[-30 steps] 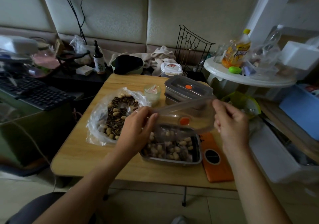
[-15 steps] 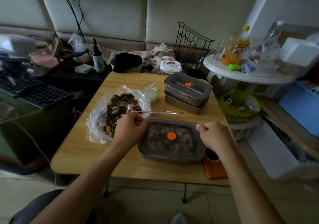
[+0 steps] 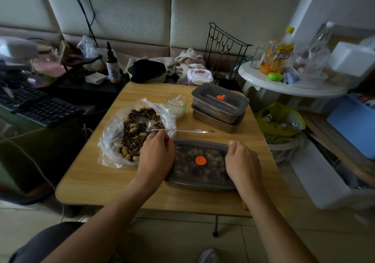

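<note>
A metal container (image 3: 199, 183) full of nuts sits near the front of the wooden table (image 3: 105, 181). A translucent grey lid with an orange dot (image 3: 200, 160) covers it. My left hand (image 3: 156, 157) presses down on the lid's left edge, fingers curled over the rim. My right hand (image 3: 242, 162) presses on the lid's right edge in the same way. To the left an open plastic bag of seeds and peanuts (image 3: 136, 131) lies on the table, with a metal spoon (image 3: 178, 130) resting across its edge.
Two stacked lidded metal containers (image 3: 219, 105) and a small glass cup (image 3: 177, 106) stand at the table's back. A keyboard (image 3: 38, 106) is on the left. A white round side table (image 3: 290, 84) with bottles is at right, a yellow-green bag (image 3: 280, 120) beside it.
The lid, held tilted above the container a second ago, came down onto it. Both hands now press its two side edges.
</note>
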Tool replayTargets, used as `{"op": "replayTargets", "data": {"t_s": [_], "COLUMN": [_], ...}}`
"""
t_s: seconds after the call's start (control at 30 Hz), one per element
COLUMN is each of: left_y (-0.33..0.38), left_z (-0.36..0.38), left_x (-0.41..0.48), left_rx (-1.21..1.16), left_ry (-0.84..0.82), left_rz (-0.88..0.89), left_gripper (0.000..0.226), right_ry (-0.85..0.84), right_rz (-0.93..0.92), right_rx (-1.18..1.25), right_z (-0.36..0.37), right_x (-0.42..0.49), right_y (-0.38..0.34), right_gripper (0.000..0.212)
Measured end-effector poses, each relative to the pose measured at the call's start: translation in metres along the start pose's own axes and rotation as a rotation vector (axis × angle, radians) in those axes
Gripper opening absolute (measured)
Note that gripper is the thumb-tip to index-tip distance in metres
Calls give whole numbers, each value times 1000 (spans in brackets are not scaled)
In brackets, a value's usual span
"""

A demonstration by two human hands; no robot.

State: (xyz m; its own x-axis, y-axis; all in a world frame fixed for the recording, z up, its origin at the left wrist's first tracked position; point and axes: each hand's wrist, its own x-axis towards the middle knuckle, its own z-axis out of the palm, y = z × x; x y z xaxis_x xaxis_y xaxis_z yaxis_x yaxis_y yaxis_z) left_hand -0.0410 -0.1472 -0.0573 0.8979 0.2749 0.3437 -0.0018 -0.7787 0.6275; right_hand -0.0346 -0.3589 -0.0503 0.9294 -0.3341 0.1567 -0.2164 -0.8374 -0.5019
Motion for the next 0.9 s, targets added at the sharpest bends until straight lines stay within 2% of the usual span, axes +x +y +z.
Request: {"op": "replayTargets", "data": {"t_s": [0.2,0.47,0.67,0.9], "left_y": [1,0,5,1], "left_z": [-5,-2,0,6], "left_x": [-1,1,-4,-3], "left_rx": [-12,-18,-42,-24], "left_ry": [61,52,47,41], "left_rz": [67,-42,-62,-69], "left_gripper": [21,14,17,22], "right_ry": [39,-14,-85,-239], "right_rz": [38,70,61,37], "right_rx": [62,107,174,92], "right_z": [6,2,5,4], "right_x": [1,7,10,10], "right_y": [0,-2,-3,-10], "right_gripper": [39,37,42,41]}}
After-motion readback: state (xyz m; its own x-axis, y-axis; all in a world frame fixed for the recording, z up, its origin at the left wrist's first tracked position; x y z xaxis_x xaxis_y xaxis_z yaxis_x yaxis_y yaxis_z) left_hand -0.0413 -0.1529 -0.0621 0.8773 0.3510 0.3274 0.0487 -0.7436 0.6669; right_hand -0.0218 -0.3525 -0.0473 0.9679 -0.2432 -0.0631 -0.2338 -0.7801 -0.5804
